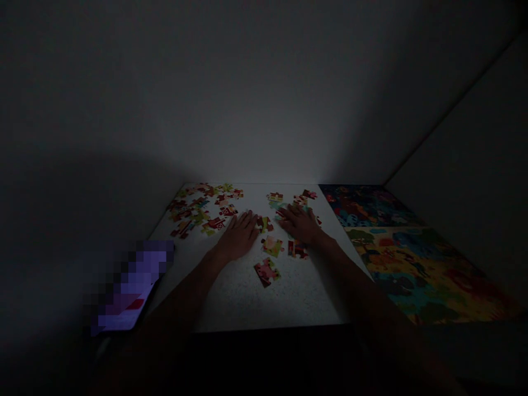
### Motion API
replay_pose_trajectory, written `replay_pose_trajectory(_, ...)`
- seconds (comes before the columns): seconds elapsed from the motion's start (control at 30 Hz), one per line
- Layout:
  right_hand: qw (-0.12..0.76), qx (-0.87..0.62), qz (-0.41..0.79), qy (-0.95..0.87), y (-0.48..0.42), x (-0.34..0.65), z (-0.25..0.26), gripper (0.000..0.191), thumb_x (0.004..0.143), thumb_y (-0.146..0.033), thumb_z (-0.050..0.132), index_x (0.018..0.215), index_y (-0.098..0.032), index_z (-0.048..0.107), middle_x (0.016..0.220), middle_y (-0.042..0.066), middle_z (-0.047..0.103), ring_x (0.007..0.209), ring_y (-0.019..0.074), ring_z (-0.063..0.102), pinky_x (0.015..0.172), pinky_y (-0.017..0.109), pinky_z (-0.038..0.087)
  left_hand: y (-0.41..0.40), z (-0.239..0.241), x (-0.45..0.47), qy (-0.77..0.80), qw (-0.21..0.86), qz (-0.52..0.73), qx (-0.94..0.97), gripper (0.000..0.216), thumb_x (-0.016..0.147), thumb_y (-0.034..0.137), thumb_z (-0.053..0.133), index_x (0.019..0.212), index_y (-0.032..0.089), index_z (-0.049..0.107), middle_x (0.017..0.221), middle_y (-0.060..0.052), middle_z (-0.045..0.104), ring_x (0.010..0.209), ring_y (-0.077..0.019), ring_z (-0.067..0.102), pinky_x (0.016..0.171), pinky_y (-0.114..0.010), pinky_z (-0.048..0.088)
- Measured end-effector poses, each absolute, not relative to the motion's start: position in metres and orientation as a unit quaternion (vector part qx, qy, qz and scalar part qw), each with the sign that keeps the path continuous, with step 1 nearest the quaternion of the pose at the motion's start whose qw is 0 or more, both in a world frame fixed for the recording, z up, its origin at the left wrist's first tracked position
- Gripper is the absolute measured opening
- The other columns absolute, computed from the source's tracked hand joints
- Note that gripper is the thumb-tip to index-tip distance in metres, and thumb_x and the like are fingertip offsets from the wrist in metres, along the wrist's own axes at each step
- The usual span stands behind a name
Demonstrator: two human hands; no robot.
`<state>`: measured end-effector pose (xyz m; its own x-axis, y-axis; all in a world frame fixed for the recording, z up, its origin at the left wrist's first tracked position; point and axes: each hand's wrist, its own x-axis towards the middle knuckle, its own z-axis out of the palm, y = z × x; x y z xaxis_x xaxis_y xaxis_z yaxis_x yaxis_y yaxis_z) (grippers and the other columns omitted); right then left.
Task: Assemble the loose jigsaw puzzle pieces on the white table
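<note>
My left hand [240,236] lies flat on the white tabletop, fingers stretched out, beside a red and green jigsaw piece [264,224]. My right hand [301,224] rests with spread fingers over several jigsaw pieces and partly hides them. Close to its wrist is a dark red jigsaw piece [297,249]. Between the hands and nearer to me lie a yellow-green jigsaw piece [272,246] and a corner-shaped piece with a pink figure [267,271]. Beyond my right hand, more pieces show, among them a yellowish one [275,197] and a pink and dark red one [309,194].
Many loose jigsaw pieces [190,214] are heaped at the table's left. A lit phone or tablet [136,291], pixelated, stands at the left edge. Two colourful picture sheets [396,264] lie at the right. A wall [256,110] rises behind the table; the room is dim.
</note>
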<state>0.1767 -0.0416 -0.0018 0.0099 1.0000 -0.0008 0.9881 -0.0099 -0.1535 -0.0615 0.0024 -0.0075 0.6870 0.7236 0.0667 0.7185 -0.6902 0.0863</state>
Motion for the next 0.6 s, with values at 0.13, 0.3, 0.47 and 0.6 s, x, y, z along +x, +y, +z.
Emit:
replay_pose_trajectory(0.13, 0.025, -0.765, 0.046, -0.641, -0.048, 0.19, -0.005, 0.062, 0.098, -0.061, 0.025, 0.153, -0.033, 0.028, 0.162, 0.008, 0.023, 0.149, 0.0342, 0.015, 0.114, 0.067, 0.012, -0.011, -0.004, -0.058, 0.425, 0.014, 0.034, 0.904, 0.056, 0.102, 0.035, 0.023, 0.151, 0.009, 0.03, 0.159, -0.015, 0.024, 0.148, -0.0271, 0.021, 0.121, -0.051, 0.018)
replay_pose_trajectory(0.3, 0.036, -0.801, 0.015, -0.597, -0.058, 0.191, -0.01, 0.061, 0.098, -0.061, 0.02, 0.152, -0.033, 0.029, 0.161, 0.01, 0.026, 0.148, 0.0343, 0.018, 0.113, 0.068, 0.013, -0.041, -0.011, -0.066, 0.399, 0.008, 0.067, 0.914, 0.056, 0.102, 0.035, 0.023, 0.149, 0.007, 0.033, 0.157, -0.016, 0.029, 0.148, -0.0271, 0.022, 0.121, -0.051, 0.018)
replay_pose_trajectory(0.47, 0.043, -0.829, 0.006, -0.557, -0.067, 0.191, -0.013, 0.061, 0.098, -0.06, 0.021, 0.151, -0.032, 0.032, 0.159, 0.015, 0.028, 0.148, 0.0338, 0.021, 0.111, 0.067, 0.018, -0.064, -0.01, -0.076, 0.308, 0.039, 0.089, 0.946, 0.051, 0.102, 0.033, 0.025, 0.148, 0.015, 0.038, 0.157, -0.01, 0.034, 0.148, -0.0218, 0.024, 0.122, -0.047, 0.019)
replay_pose_trajectory(0.6, 0.042, -0.847, -0.015, -0.529, -0.081, 0.191, -0.015, 0.063, 0.097, -0.06, 0.025, 0.152, -0.029, 0.032, 0.159, 0.016, 0.026, 0.146, 0.0391, 0.022, 0.11, 0.065, 0.02, -0.069, -0.005, -0.077, 0.238, 0.059, 0.085, 0.966, 0.06, 0.097, 0.053, 0.04, 0.147, 0.018, 0.04, 0.158, -0.01, 0.032, 0.148, -0.0265, 0.021, 0.121, -0.045, 0.021)
